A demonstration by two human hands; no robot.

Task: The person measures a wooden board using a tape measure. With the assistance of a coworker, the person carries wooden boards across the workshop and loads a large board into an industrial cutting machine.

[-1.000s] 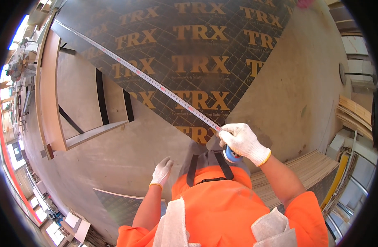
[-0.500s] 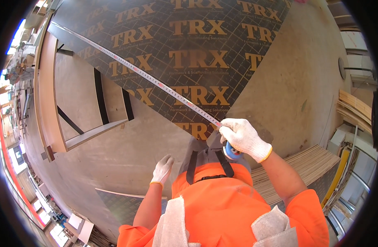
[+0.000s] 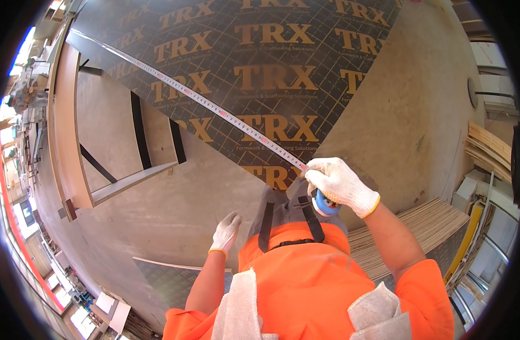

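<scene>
A dark printed plywood panel (image 3: 214, 51) stretches away in front of me. Diagonally across its face runs the white blade of a tape measure (image 3: 206, 103), pulled straight from the panel's far left corner to my body. My right hand (image 3: 342, 184), in a white glove with a yellow cuff, is closed on the tape measure; its blue case shows below the palm. At my left side hangs my left hand (image 3: 226, 229), also gloved, with fingers stretched out and nothing in them.
On the left stands a wooden frame (image 3: 64, 122) with black straps. Stacked sheets (image 3: 407, 232) lie behind me on the right, beside a yellow bar (image 3: 465, 238). Another dark panel (image 3: 169, 280) rests at the lower left. Timber boards (image 3: 487, 148) are piled at the right.
My right hand and the tape case have shifted slightly to the right. The blade still lies across the panel. My left hand stays almost where it was.
</scene>
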